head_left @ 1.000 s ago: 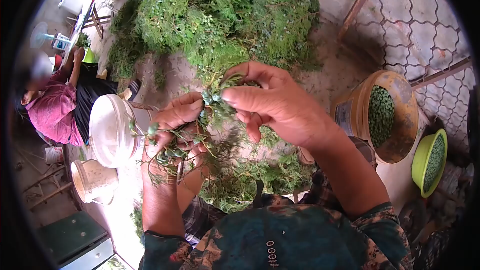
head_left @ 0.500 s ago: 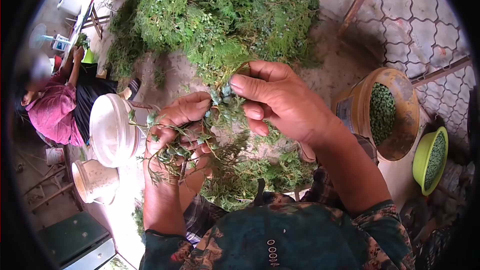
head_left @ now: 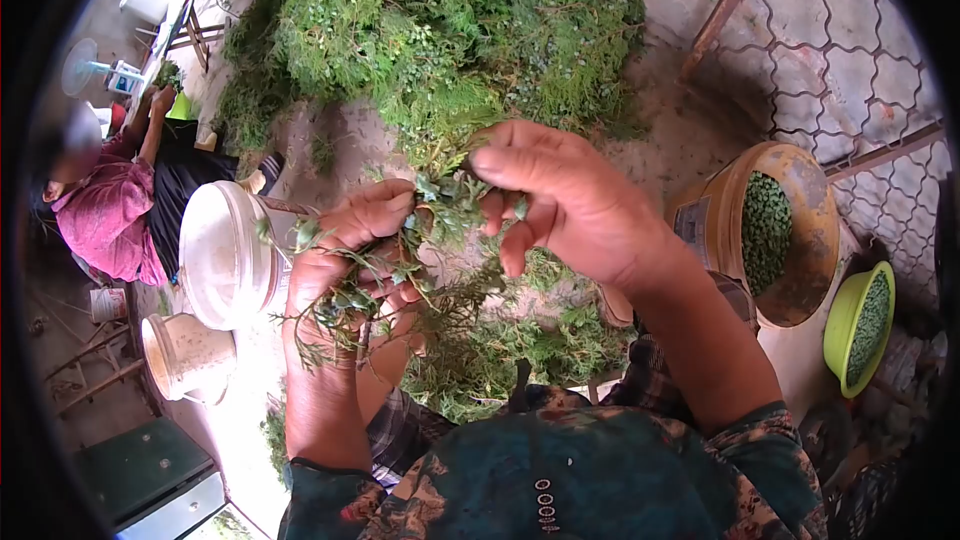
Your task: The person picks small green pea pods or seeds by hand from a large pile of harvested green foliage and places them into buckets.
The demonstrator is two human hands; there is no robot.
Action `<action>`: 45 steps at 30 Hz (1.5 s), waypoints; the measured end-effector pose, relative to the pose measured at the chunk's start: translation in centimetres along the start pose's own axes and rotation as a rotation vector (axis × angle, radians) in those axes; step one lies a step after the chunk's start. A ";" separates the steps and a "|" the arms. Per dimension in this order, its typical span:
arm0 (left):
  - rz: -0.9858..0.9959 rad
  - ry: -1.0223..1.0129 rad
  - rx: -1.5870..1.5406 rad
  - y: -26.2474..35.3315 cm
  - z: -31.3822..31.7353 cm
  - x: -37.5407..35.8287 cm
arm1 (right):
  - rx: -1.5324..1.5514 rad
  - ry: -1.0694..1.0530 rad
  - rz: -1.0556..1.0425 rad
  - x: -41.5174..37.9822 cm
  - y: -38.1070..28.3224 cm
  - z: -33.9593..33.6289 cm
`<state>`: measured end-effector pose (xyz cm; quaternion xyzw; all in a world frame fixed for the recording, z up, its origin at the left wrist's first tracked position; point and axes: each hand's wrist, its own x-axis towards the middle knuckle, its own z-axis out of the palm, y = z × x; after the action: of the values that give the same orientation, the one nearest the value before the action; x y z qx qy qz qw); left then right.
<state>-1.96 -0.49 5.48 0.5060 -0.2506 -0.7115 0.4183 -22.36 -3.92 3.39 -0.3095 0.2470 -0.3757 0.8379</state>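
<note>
My left hand (head_left: 370,215) is closed round an evergreen sprig (head_left: 450,210) with scale-like leaves and bluish-green seed cones. Some of its twigs hang over my palm and wrist. My right hand (head_left: 590,200) is at the upper end of the sprig, thumb and forefinger pinched close to the leaves. Between its curled fingers shows a small green cone (head_left: 520,206). Whether the fingertips hold more is hidden. Below both hands lie more evergreen cuttings (head_left: 540,340).
A big heap of evergreen branches (head_left: 400,30) lies ahead. To the right are a tan bucket (head_left: 700,215) of green cones, a lime-green basin (head_left: 838,340) and a wire-mesh panel (head_left: 830,50). White buckets (head_left: 215,260) stand left, near a seated person (head_left: 110,210).
My right hand's fingers have shifted at the sprig, and a green cone now shows between them. The sprig's tip has turned slightly. My left hand keeps its hold.
</note>
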 end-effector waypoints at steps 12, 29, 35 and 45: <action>-0.036 -0.064 -0.114 -0.2 -0.3 0.0 | 0.020 -0.020 0.148 -0.1 0.1 0.8; 0.145 0.108 -0.096 -1.6 1.6 -0.5 | 0.012 -0.036 -0.014 0.1 1.2 1.1; 0.160 -0.208 -0.232 -2.3 -0.9 0.6 | 0.098 -0.042 -0.024 0.0 1.0 1.2; -0.118 -0.601 -0.796 -3.0 0.6 1.0 | 0.562 -0.238 0.126 0.3 2.1 0.5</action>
<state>-3.71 0.21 2.88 0.0932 -0.0400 -0.8885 0.4474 -20.83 -2.90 2.25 -0.0918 0.0523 -0.3376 0.9354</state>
